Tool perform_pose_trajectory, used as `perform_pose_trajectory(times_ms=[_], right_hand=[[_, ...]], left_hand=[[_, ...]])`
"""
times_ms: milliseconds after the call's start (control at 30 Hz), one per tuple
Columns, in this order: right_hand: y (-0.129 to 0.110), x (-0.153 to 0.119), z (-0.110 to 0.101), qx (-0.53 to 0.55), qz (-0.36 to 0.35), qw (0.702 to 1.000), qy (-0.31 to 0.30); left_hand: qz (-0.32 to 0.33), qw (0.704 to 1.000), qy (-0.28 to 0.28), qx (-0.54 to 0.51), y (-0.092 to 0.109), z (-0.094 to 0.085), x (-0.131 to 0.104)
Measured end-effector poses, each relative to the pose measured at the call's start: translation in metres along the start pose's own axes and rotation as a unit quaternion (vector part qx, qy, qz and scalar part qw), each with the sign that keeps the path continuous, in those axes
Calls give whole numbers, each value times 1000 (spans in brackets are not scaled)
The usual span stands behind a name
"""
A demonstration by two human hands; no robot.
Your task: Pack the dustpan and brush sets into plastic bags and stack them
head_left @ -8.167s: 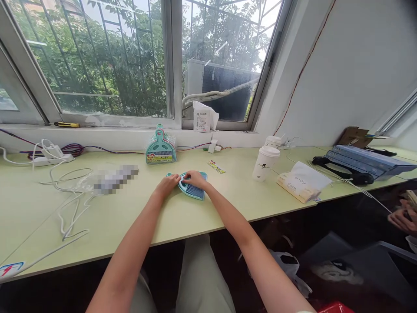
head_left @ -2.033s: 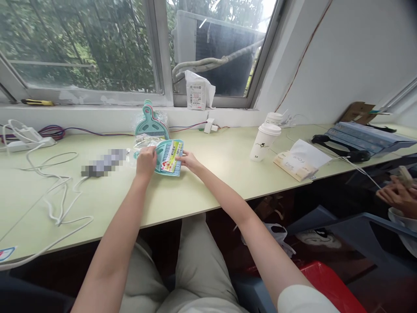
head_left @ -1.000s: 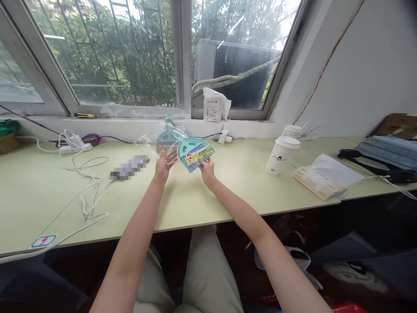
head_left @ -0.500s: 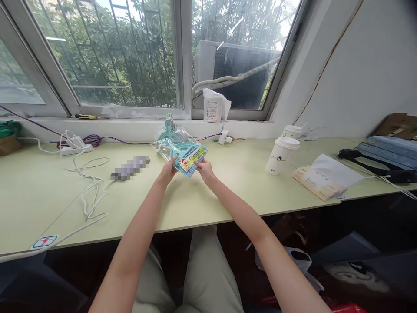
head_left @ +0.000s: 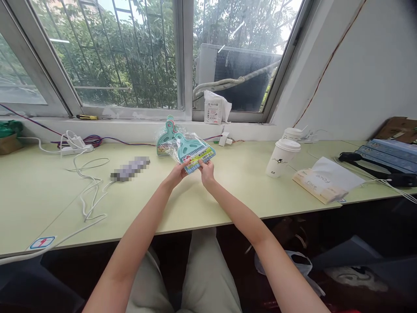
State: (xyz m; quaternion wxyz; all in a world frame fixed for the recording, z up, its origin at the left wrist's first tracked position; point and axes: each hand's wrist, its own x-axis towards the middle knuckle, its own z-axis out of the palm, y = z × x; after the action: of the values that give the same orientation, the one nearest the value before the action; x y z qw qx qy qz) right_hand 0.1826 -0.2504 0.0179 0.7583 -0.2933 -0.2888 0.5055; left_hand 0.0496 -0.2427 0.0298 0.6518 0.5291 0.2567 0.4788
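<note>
Both hands hold a teal mini dustpan and brush set (head_left: 190, 144) with blue bristles and a yellow-green label, in clear plastic wrap. My left hand (head_left: 176, 174) is closed on its lower left corner, thumb on the label. My right hand (head_left: 206, 171) grips the bottom edge near the middle. The set is tilted above the desk, its handle pointing away from me. Just behind it, against the wall under the window, a stack of similar teal dustpan sets (head_left: 165, 139) stands with handles up, partly hidden by the held one.
A blurred-out grey object (head_left: 130, 168) and loose white cables (head_left: 93, 191) lie left on the desk (head_left: 241, 195). White paper cups (head_left: 282, 156), a tissue pack (head_left: 321, 184) and a black strap (head_left: 368, 167) are on the right. A boxed packet (head_left: 213, 108) sits on the sill.
The held dustpan set has turned, so its handle points more directly away and its label lies more level. It has shifted slightly right, and my hands have come closer together.
</note>
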Motion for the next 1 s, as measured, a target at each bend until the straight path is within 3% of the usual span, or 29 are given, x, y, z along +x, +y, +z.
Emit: perform_pose_trajectory(times_ms=[233,467,700,833,1000], right_hand=[[-3,3,2,-7,41,997,-59],[-11,0,1,10,-4,999,-44],[-8,-1,7,16,28,997,-64],[-14,13,0,4,80,996,-30],[-24,28,-16,-3,48,999,20]], left_hand=[[37,997,65,18,4,-1,3],[-38,996,-75,11,6,8,-6],[63,993,79,60,8,1,2],[52,988,83,117,4,-3,3],[33,990,58,125,5,-5,0]])
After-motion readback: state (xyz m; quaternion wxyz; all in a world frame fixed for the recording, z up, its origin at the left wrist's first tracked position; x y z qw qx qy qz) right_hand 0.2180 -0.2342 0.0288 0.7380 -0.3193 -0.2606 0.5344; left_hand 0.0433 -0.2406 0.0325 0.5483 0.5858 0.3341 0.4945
